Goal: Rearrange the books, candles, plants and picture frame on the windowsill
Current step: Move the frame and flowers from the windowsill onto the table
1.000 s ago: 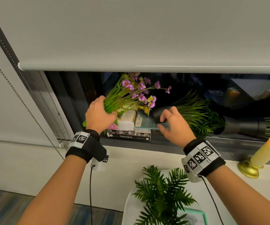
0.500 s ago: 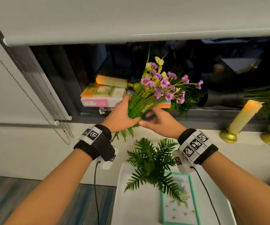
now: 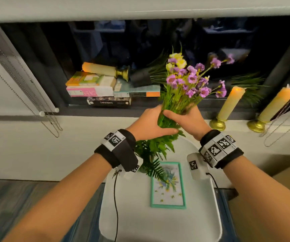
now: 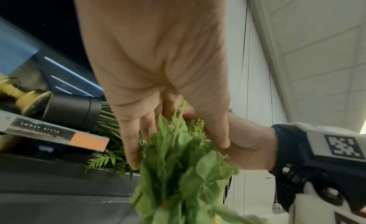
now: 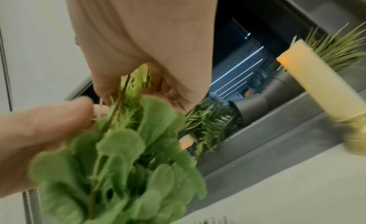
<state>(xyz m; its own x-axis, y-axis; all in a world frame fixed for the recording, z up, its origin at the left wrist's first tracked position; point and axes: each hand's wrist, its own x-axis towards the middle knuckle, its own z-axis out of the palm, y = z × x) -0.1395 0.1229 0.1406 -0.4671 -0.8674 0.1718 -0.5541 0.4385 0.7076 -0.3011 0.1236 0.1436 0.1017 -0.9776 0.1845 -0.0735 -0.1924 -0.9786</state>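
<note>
A bunch of purple and yellow flowers with green stems stands upright in front of the window. My left hand grips its stems from the left and my right hand grips them from the right, both just above the windowsill. The left wrist view shows my left hand with its fingers along the leafy stem end. In the right wrist view my right hand curls round the stems. The bunch's lowest part is hidden behind my hands.
A stack of books lies at the window's left, with a candle lying on it and a tipped black pot beside it. Two upright candles stand right. A fern and teal picture frame sit on a white surface below.
The flower bunch has come off the book stack, moving right and toward me. My right hand left the black pot and now grips the stems with the left.
</note>
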